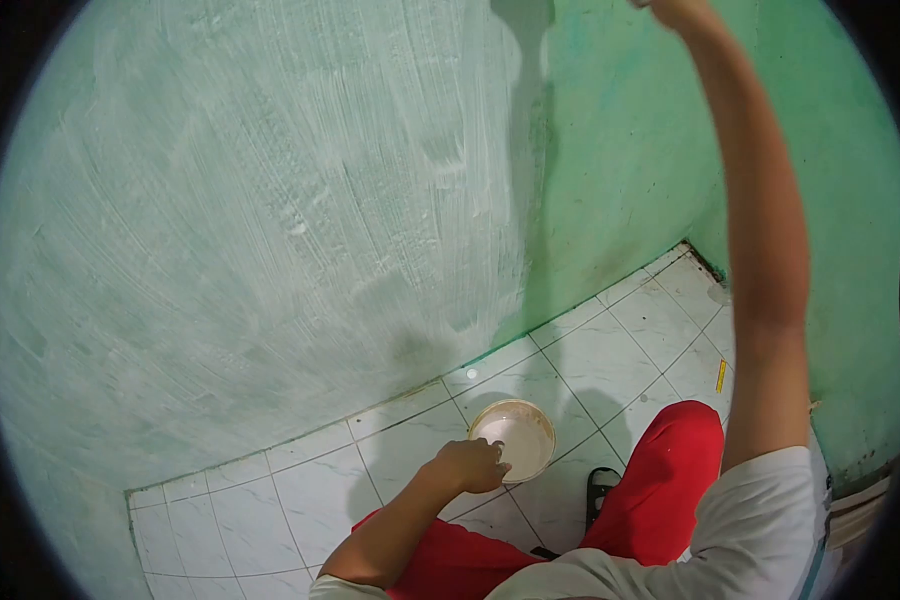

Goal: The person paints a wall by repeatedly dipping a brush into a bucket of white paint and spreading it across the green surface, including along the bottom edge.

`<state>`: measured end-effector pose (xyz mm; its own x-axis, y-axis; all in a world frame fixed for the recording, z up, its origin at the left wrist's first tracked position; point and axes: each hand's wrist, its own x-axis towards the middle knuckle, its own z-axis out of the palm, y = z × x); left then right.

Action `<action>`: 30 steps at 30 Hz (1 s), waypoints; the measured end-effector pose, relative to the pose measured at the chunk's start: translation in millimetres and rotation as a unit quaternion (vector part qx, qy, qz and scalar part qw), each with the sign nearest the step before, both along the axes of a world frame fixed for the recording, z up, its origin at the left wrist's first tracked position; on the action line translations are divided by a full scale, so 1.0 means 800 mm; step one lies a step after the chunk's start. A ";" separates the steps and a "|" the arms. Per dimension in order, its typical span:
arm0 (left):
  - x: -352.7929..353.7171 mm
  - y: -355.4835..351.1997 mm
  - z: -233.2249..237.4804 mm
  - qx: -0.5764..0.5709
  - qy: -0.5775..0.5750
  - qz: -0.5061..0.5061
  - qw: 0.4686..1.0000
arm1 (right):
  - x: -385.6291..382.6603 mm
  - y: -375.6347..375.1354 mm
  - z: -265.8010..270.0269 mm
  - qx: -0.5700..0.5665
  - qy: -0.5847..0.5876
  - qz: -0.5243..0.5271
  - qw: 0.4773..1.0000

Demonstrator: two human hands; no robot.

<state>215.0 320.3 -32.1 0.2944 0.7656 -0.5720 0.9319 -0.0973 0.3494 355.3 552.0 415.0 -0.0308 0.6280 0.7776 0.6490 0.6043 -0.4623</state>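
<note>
Head view: a person crouched over a tiled floor (310,490) in front of a green wall (620,150).
Bowl: a round bowl (525,432) stood on the tiles near the foot of the wall, with a white mix inside.
Bowl's heading: its mouth faced up. Being round, it showed no long axis and pointed no way along the floor.
Left grip: the left hand (475,465) lay on the bowl's near rim with its fingers curled shut over the edge.
Right grip: the right hand (675,10) was raised high above the bowl, against the wall. The frame edge cut it off, so I could not tell how far it was closed or whether it held anything.
Whitish coat (270,220): curved strokes covered the wall above and left of the bowl, and bare green remained to the bowl's right.
Doing it well: as I judged it, the bowl wanted holding flat and steady, and the strokes wanted overlapping at the coat's edge.
Around the bowl: a red trouser leg (670,470) and a dark sandal (600,490) were just to its right.
</note>
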 end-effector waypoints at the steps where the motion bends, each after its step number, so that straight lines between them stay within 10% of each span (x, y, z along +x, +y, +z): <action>1: 0.001 -0.002 0.006 -0.003 -0.002 -0.004 1.000 | -0.010 0.020 -0.028 0.031 0.000 0.009 0.999; 4: 0.001 -0.004 0.012 -0.003 -0.004 -0.006 1.000 | -0.043 0.091 -0.152 0.285 -0.005 0.002 0.958; 18: 0.009 -0.013 0.017 0.034 -0.025 -0.012 0.999 | -0.024 -0.021 -0.416 -0.141 -0.068 0.033 0.987; 24: 0.010 -0.020 0.019 0.052 -0.029 -0.012 0.998 | -0.034 -0.002 -0.376 -0.183 -0.194 0.078 0.961; 30: 0.006 -0.027 0.025 0.052 -0.028 0.005 0.998 | -0.068 0.005 -0.150 -0.175 -0.294 0.104 0.934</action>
<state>219.6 298.8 -12.0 0.3157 0.8230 -0.4722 0.9124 -0.1267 0.3892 301.1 556.2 295.2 -0.5370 0.7732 0.3373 0.7382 0.6242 -0.2558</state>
